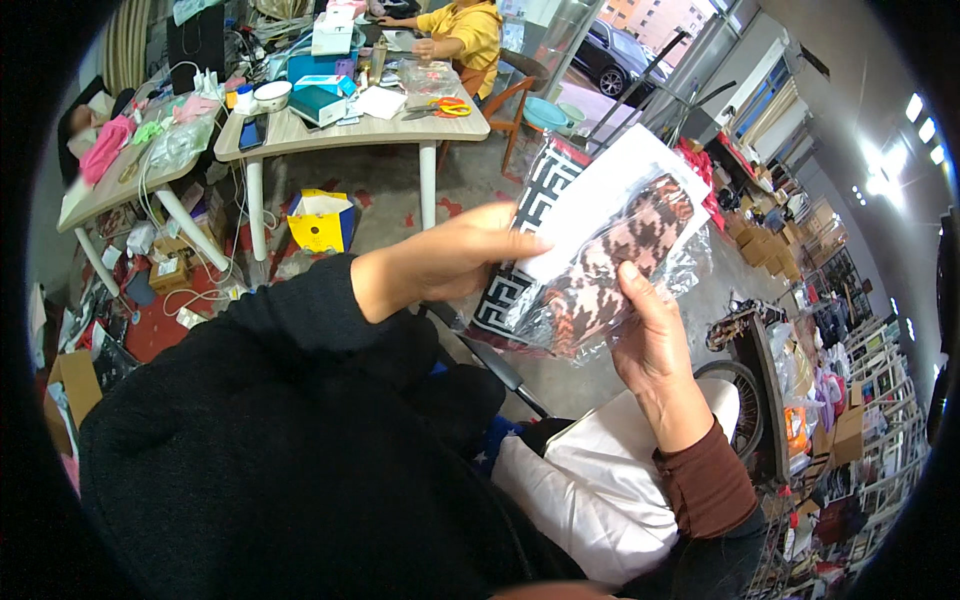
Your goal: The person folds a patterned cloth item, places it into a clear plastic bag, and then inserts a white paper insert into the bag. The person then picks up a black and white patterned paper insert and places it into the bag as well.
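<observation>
Both my hands hold flat goods in clear plastic up in front of me. My left hand (457,251), slightly blurred, grips a packet of black fabric with a white Greek-key pattern (551,176), its thumb lying across a white paper sheet (600,195). In my right hand (656,337) is a clear bag with a folded pink and dark houndstooth-patterned fabric (600,292), the thumb pressed on its front. The two packets overlap, and the white sheet lies between or behind them; I cannot tell which. White cloth (600,487) lies over my lap.
A table (360,135) ahead carries orange-handled scissors (442,109), a phone (253,132), a bowl (272,94) and boxes. Behind it sits a person in a yellow top (472,37). A yellow box (321,221) is on the floor. A wheeled cart (765,390) stands at right.
</observation>
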`<state>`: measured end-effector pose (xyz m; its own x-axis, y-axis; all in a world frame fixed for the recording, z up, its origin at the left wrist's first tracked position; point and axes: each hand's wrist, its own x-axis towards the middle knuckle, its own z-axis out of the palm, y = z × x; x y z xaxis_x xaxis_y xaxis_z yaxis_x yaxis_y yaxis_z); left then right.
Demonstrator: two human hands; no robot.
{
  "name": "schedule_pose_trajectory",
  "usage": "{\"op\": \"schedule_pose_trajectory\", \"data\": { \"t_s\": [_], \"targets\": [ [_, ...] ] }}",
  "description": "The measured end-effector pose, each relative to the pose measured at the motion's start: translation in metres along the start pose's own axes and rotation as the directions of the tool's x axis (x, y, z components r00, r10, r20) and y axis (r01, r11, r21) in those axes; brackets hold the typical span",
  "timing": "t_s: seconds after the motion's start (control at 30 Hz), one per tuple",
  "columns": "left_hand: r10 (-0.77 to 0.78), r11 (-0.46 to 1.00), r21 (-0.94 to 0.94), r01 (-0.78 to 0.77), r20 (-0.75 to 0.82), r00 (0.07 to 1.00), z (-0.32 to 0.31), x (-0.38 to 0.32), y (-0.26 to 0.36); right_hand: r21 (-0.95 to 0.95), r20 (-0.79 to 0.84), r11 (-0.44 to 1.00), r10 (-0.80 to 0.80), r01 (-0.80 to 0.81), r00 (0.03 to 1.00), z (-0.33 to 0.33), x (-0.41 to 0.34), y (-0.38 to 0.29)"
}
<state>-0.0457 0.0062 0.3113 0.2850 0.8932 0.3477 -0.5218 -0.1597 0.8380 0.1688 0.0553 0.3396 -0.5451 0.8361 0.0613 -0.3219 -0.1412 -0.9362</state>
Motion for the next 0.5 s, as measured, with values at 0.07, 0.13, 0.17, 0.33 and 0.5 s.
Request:
{"op": "schedule_pose_trajectory", "data": {
  "t_s": [0.07,0.13,0.17,0.33,0.5],
  "targets": [
    [-0.136,0.99,-0.028,0.139,0.093,0.986,-0.001,-0.008,-0.001,0.025,-0.007,0.998,-0.056,0.056,0.998,-0.002,0.0,-0.005],
    [-0.182,0.973,0.166,0.157,0.148,0.972,-0.001,-0.01,-0.003,0.077,0.032,0.994,-0.079,0.076,0.996,-0.002,0.001,-0.009],
    [-0.19,0.98,0.094,0.178,0.134,0.973,-0.001,-0.012,-0.006,0.08,0.03,0.994,-0.073,0.071,0.997,-0.002,0.001,-0.01],
    [-0.138,0.971,0.185,0.149,-0.071,0.988,-0.013,-0.007,-0.008,0.041,-0.006,0.998,-0.053,0.053,0.999,-0.003,0.002,-0.01],
    [0.116,0.921,0.386,-0.049,-0.151,0.982,-0.032,-0.008,0.0,0.02,-0.07,0.999,-0.048,0.05,0.996,-0.007,0.002,-0.016]
  ]
}}
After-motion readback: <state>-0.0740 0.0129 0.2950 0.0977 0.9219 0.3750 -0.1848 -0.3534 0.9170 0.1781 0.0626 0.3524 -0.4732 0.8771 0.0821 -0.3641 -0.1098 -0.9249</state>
